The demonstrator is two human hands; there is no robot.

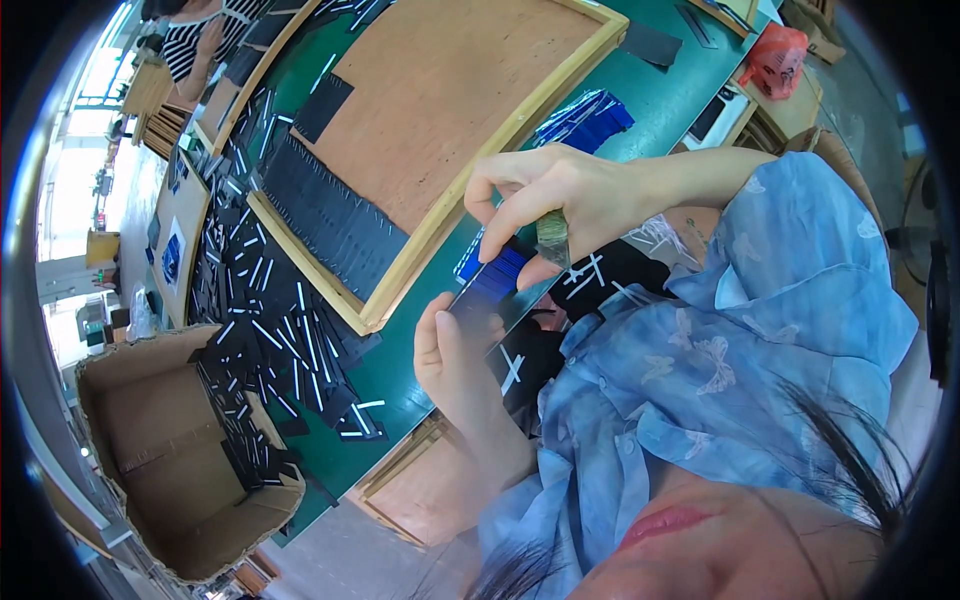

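Between my hands is a thin, glossy dark rectangular sheet [487, 312], held tilted above the near edge of the green table. My left hand [455, 355] grips its near left end, thumb pressed on the face. At the other end, my right hand [560, 195] pinches its edge with curled fingers. A small greenish, see-through block-like item [552, 238] sits in the right palm; its kind I cannot make out. Just beyond the sheet lies a stack of blue-faced strips [498, 268], partly hidden by my right hand. White strips [585, 275] lie across the dark cloth on my lap.
A wood-framed board [430, 85] holds rows of black pieces [325, 215]. More blue strips [590, 120] lie beside it. Black and white offcuts [270, 310] cover the left of the table [400, 375], beside a cardboard box [165, 440]. Another person [205, 45] is at far left.
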